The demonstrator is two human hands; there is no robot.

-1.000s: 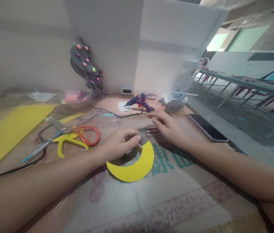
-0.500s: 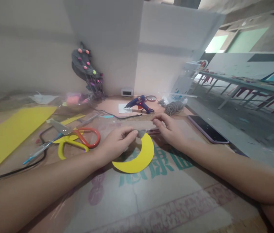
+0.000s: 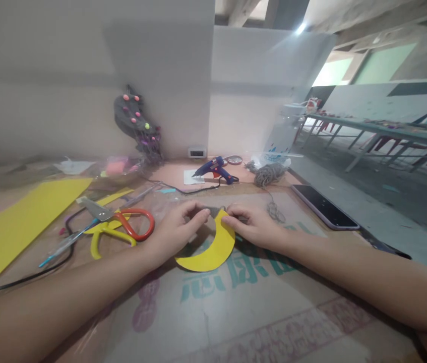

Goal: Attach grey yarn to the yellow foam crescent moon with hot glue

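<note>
A yellow crescent-shaped foam piece (image 3: pixel 213 247) lies on the cardboard-covered table (image 3: pixel 273 312). My left hand (image 3: pixel 175 229) pinches its upper tip from the left, fingers closed. From the right, my right hand (image 3: pixel 253 224) pinches the same tip, where a small grey piece (image 3: pixel 216 209) sits between the fingers. A thin grey string (image 3: pixel 273 209) lies just behind my right hand.
Two pairs of scissors (image 3: pixel 118 227), orange and yellow handled, lie to the left with a yellow foam sheet (image 3: pixel 20 217). A blue glue gun (image 3: pixel 213 169), a ball of grey twine (image 3: pixel 268 174) and a phone (image 3: pixel 324 206) lie at the back and right. A dark beaded ornament (image 3: pixel 135 121) leans on the wall.
My right hand came back from the small scissors toward the crescent's tip and now pinches it together with my left. The crescent shifted slightly away from me.
</note>
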